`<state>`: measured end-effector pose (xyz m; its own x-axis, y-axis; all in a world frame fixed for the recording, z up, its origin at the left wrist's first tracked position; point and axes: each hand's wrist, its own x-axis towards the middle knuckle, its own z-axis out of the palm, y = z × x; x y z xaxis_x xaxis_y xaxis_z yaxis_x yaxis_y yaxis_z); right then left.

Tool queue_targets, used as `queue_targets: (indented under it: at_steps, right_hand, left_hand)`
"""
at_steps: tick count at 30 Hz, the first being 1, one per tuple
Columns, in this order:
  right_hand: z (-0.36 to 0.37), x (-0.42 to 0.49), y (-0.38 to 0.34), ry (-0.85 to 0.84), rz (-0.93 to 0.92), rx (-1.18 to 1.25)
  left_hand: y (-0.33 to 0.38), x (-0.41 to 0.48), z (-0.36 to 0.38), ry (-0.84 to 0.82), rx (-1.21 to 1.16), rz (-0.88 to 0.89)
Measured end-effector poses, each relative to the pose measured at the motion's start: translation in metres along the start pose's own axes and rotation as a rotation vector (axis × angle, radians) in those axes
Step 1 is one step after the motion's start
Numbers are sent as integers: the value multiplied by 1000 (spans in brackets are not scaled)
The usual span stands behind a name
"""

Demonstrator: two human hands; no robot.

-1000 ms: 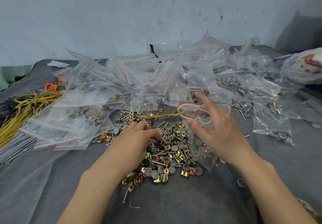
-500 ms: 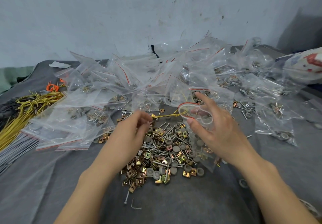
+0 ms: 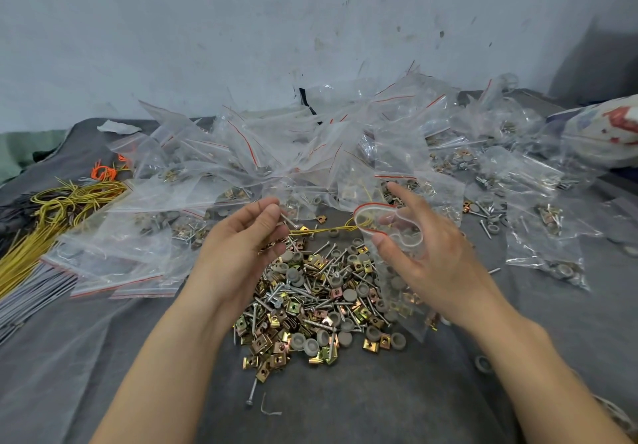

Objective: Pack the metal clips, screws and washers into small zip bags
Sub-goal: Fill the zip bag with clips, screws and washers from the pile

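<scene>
1. Nearest, toward the cloth's (image 3: 345, 409) near edge, the loose pile (image 3: 310, 305) of clips, screws and washers lies heaped within easy reach.
2. Just above it, the left hand (image 3: 241, 247) curls its fingers, thumb and forefinger pinching a screw (image 3: 288, 221) — likely bound for the zip bag (image 3: 393, 281).
3. The right hand (image 3: 428, 260) grips that bag, thumb and spread fingers propping its mouth wide for dropping.
4. Farther, filled bags (image 3: 310, 167) crowd the far edge — out of the way.

Grey cloth (image 3: 345, 409): hardware pile (image 3: 317, 309), filled zip bags (image 3: 276, 160), yellow wires (image 3: 51, 222).
</scene>
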<state>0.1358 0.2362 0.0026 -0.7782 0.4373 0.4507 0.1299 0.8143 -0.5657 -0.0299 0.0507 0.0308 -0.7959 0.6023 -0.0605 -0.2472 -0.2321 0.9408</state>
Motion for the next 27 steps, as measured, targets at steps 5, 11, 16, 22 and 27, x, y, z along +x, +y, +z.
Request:
queue_targets:
  at_steps: [5,11,16,22,27]
  right_hand:
    - [1,0,1,0,-4,1]
    - [1,0,2,-14,-6,-4]
    - [1,-1,4,-10,-8,-12]
    - [1,-1,6,2,-16,-3]
    - [0,-1,5,10,-27,5]
  left_hand:
    - [0,0,7,7,-257,-74]
    - [0,1,21,56,-463,-162]
    - [-1,2,31,112,-520,-176]
    - [-5,-2,44,97,-91,36]
    - [-2,-10,73,-51,358,345]
